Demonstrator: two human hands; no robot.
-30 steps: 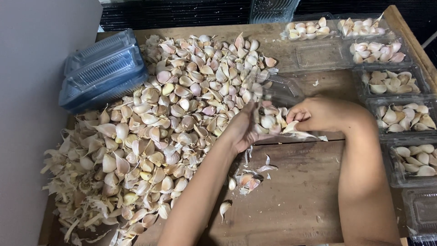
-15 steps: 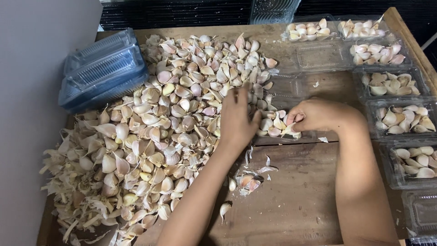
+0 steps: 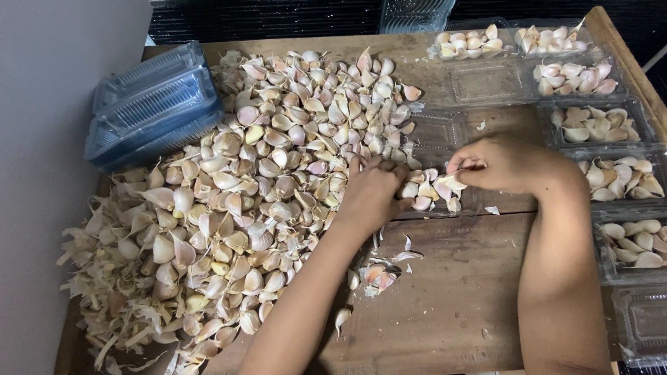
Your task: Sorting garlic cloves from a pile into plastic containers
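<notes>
The worktop (image 3: 458,305) was rough, unfinished wood, brown and grainy, with a raised lip along its right edge. Across its left half sprawled a broad heap of garlic cloves (image 3: 278,173), plump and teardrop-shaped, their papery skins cream to pale pink. Toward the near left corner the heap thinned into a drift of dry husks (image 3: 111,312), flat, curled and straw-coloured. At the far left corner lay a stack of clear plastic trays (image 3: 149,104), ribbed, bluish and nested on their sides. Down the right edge ran a row of filled clear trays (image 3: 597,125), shallow and rectangular, each holding cloves; empty ones lay open beside them nearer the middle.

The left hand (image 3: 372,191) rested palm down at the heap's right margin, its fingers curled narrow over a small cluster of cloves (image 3: 427,191) that sat in an open tray near the middle of the worktop. The right hand (image 3: 500,163) was closed loosely just beside that cluster, fingertips pinched on a single clove at its left side. A few loose cloves and torn skins (image 3: 379,274) lay scattered on bare wood toward the near edge, between the two forearms.
</notes>
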